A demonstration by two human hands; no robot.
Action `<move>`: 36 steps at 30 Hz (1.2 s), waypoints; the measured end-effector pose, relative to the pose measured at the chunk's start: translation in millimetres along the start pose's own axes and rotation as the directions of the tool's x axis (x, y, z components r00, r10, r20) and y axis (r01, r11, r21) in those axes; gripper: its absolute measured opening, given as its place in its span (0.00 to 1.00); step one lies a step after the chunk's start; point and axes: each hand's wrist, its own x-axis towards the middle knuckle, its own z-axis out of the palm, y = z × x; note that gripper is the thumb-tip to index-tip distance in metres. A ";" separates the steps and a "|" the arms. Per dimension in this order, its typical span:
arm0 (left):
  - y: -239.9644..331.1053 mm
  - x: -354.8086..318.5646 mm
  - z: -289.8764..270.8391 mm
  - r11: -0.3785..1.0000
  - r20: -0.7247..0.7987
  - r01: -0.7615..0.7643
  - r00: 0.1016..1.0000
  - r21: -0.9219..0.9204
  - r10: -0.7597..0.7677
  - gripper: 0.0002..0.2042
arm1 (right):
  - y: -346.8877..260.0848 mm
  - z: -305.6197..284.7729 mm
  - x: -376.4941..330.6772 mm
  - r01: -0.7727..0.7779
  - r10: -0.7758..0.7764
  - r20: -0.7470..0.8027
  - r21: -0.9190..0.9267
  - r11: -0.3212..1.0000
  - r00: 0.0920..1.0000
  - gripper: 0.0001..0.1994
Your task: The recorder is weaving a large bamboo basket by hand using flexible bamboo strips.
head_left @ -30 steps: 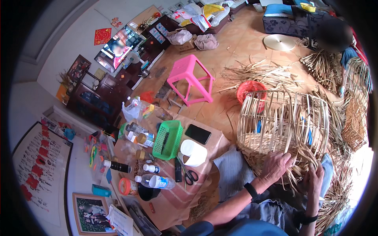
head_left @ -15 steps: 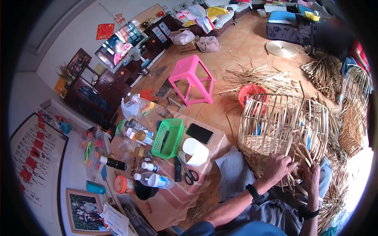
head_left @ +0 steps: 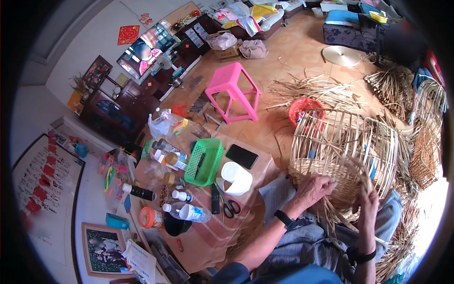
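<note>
Orange-tan tiled floor (head_left: 302, 47), strewn beyond the work with dry tan plant strips (head_left: 317, 90). Table under a brown patterned cloth (head_left: 261, 168), at the person's left. Barrel-shaped basket of pale tan plant strips (head_left: 336, 169): directly ahead of both hands, long axis roughly left to right across them; close weave on the near side, open ribs on the far side. Round red plastic basin (head_left: 299, 106), partly hidden behind the basket's far left. Left hand, bare (head_left: 313, 191): at the weave's near left, fingertips drawn together; whether they pinch anything cannot be told. Right hand, bare (head_left: 368, 203): near right of the basket, fingers closed on a bent pale strip (head_left: 363, 174), which arches up and leftward; this hand is the nearer to it.
</note>
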 end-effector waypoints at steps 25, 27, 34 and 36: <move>-4.9 -9.3 13.1 1.000 -0.088 -0.006 0.996 -0.025 0.004 0.17 | -9.7 -21.6 -81.6 -0.259 0.124 0.487 0.220 0.940 0.865 0.13; -4.7 -9.1 13.9 1.000 -0.085 -0.017 0.996 -0.020 0.015 0.17 | -12.7 -30.7 -73.0 -0.452 0.394 0.442 0.029 0.892 0.806 0.13; -5.3 -8.8 9.8 1.000 -0.065 0.020 0.998 -0.019 -0.021 0.17 | 23.3 -17.2 -61.6 -0.154 0.359 0.464 -0.422 0.893 0.810 0.08; -6.6 -8.6 9.6 0.999 -0.047 0.029 0.998 -0.022 -0.030 0.17 | 26.0 -26.4 -71.5 -0.423 0.414 0.395 -0.069 0.903 0.820 0.14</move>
